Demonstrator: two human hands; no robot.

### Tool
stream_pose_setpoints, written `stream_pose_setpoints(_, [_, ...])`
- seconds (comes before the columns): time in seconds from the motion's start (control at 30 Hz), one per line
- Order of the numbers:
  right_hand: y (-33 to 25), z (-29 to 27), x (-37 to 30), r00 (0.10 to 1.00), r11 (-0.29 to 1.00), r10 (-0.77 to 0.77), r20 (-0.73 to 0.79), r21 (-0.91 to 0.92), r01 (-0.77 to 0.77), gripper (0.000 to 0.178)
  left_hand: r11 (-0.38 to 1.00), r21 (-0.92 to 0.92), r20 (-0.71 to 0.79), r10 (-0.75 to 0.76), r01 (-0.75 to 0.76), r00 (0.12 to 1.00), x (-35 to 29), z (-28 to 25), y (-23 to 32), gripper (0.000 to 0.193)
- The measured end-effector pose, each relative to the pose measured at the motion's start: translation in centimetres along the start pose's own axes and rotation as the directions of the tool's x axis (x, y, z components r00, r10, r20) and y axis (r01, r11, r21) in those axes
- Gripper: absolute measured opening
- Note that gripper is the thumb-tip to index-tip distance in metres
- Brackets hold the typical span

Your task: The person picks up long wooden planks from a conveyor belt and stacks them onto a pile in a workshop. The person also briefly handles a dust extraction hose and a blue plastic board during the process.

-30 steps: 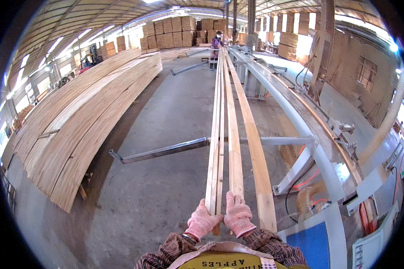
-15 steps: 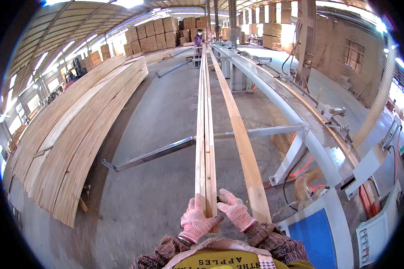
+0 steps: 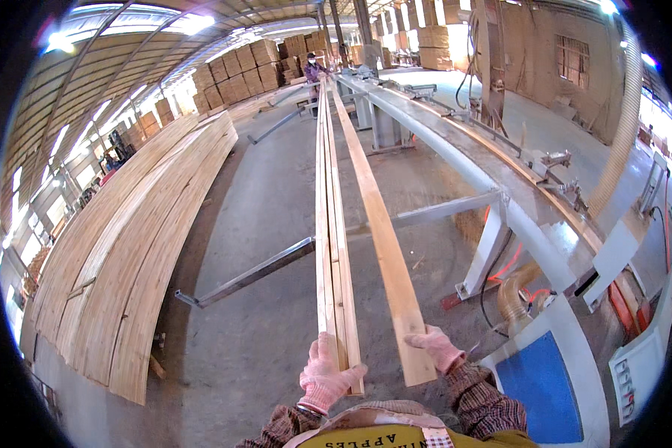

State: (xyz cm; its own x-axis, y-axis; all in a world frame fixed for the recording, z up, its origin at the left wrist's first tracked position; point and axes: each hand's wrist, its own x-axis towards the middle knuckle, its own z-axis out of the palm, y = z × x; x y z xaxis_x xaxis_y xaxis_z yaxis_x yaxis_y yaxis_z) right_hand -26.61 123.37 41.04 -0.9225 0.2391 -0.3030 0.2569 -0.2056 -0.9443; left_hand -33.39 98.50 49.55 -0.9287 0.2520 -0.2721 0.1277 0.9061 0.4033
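Note:
Long, narrow wooden strips (image 3: pixel 327 246) lie side by side, running away from me across a metal support arm (image 3: pixel 246 269). My left hand (image 3: pixel 328 377), in a pink glove, grips their near end, with the thumb across the top. To the right, a longer-grained, darker wooden board (image 3: pixel 381 231) lies apart from the strips. My right hand (image 3: pixel 438 349), also gloved in pink, has hold of its right edge near the end. Its thumb is on top; the fingers are partly hidden at the side and below.
A wide stack of planks (image 3: pixel 134 261) stands on the left. On the right runs a long machine bed (image 3: pixel 455 175) with a blue panel (image 3: pixel 537 388) and a hose (image 3: pixel 616 172). At the far end of the strips stands a masked person (image 3: pixel 313 71).
My right hand has left the strips' end, moved right and taken hold of the darker board. That board's near end has shifted left, closer to the strips. My left hand stays on the strips.

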Motion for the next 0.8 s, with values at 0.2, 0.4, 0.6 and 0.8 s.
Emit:
stream_pose_setpoints(0.2, [-3.1,9.6,0.7,0.991,0.512,-0.079,0.107,-0.849,0.133,0.060,0.997,-0.071,-0.018,0.003,-0.004,1.000,0.6,0.5,-0.4,0.115])
stream_pose_setpoints(0.4, [2.4,10.2,2.2,0.997,0.999,-0.018,0.080,-0.039,0.021,0.078,0.995,-0.089,0.036,-0.033,0.036,0.999,-1.4,0.0,1.1,0.115])
stream_pose_setpoints(0.6, [5.8,13.0,3.7,0.717,0.304,-0.252,0.650,0.757,-0.579,0.086,0.994,0.087,0.003,-0.063,0.062,0.998,-2.4,0.4,2.3,0.124])
stream_pose_setpoints(0.8, [4.7,13.6,3.1,0.798,0.382,-0.118,0.591,0.769,-0.513,0.091,0.973,0.175,-0.017,-0.153,0.154,0.988,-1.5,0.4,2.9,0.117])
